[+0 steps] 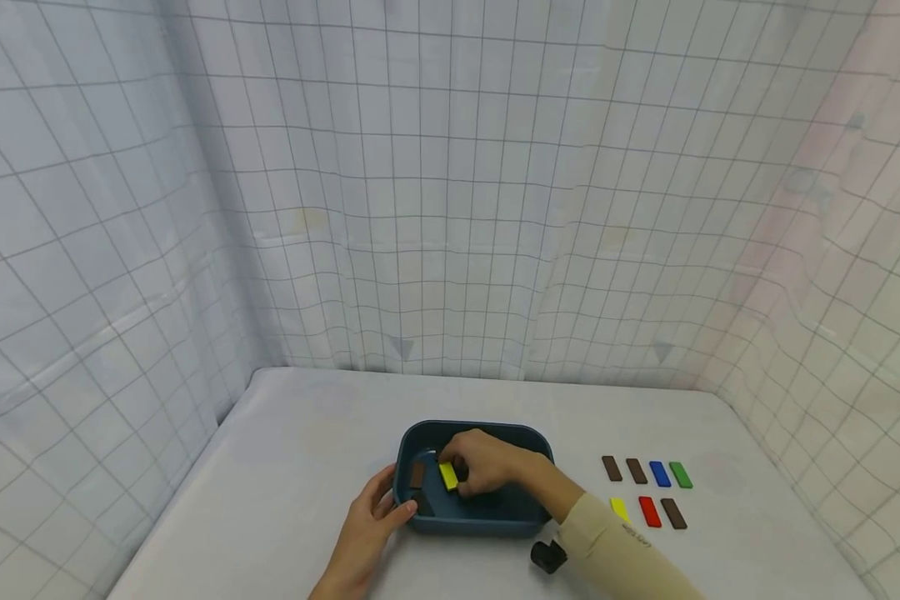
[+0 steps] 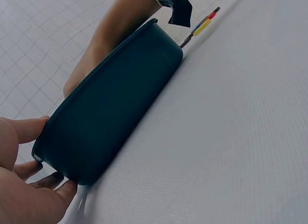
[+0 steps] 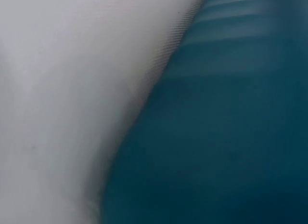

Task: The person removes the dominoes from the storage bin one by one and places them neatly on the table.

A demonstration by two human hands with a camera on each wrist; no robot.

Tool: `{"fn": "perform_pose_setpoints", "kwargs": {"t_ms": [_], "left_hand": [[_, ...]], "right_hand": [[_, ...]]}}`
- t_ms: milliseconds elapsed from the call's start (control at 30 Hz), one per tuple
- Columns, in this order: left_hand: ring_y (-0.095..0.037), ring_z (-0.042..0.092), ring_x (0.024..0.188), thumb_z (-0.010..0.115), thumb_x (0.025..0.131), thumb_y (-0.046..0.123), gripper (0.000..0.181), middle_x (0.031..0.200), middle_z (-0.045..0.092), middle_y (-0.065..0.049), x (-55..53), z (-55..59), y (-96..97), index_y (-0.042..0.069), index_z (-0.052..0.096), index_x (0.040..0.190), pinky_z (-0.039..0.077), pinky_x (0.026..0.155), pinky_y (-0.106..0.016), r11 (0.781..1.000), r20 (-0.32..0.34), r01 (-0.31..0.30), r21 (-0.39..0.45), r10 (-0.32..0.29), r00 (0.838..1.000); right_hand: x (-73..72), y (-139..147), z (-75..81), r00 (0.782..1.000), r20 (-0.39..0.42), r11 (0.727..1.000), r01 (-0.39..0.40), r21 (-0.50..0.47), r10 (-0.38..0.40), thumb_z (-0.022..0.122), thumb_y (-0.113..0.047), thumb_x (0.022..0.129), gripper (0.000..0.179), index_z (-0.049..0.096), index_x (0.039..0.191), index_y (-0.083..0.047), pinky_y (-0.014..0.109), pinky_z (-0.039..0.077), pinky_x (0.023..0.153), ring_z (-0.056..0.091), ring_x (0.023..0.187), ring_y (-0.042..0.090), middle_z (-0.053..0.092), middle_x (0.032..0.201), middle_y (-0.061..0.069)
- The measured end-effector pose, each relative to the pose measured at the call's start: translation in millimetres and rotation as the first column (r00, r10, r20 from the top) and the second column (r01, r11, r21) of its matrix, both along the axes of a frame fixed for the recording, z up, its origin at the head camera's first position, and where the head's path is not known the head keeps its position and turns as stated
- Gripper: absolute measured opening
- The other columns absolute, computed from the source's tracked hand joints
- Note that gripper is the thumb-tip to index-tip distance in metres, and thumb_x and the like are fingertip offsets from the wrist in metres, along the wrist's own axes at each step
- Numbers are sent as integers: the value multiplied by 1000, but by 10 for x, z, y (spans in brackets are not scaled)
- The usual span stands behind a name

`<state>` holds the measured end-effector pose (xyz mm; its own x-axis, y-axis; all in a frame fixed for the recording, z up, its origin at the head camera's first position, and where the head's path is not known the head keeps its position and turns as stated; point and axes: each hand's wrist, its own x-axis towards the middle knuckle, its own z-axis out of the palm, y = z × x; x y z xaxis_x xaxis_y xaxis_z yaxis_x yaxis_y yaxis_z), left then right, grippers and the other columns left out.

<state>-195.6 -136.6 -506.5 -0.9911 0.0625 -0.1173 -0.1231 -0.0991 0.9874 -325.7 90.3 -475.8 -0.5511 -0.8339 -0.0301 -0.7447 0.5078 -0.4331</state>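
Observation:
A dark teal plastic tub [image 1: 480, 527] sits on the white table. At its left end my left hand [image 1: 363, 529] holds it, the thumb over the rim and the fingers against the outer wall, as the left wrist view also shows. My right hand [image 1: 489, 463] reaches down inside and pinches a small yellow block [image 1: 448, 477] between thumb and fingers. To the left of that block, a brown block [image 1: 417, 475] and a darker block [image 1: 422, 502] lie on the tub floor. The right wrist view holds only the tub's wall [image 3: 216, 127], close up, with the right hand out of sight.
Right of the tub, flat blocks lie in two rows: two brown ones [image 1: 637, 471], a blue [image 1: 660, 474] and a green [image 1: 681, 475] behind; a yellow [image 1: 619, 509], a red [image 1: 650, 512] and a brown [image 1: 673, 514] in front. White gridded curtains [image 1: 450, 208] surround the table.

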Motion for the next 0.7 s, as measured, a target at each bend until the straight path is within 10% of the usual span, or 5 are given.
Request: {"fn": "perform_pose_setpoints", "kwargs": {"t_ms": [700], "left_hand": [[-48, 29, 148, 76, 96, 13, 79, 162, 29, -28, 17, -7, 0, -2, 30, 159, 39, 113, -54, 1000, -11, -9, 12, 9, 1000]], "right_hand": [[65, 317, 246, 999, -36, 999, 27, -38, -28, 79, -11, 82, 46, 70, 126, -2, 28, 55, 88, 63, 102, 12, 68, 119, 2]]}}
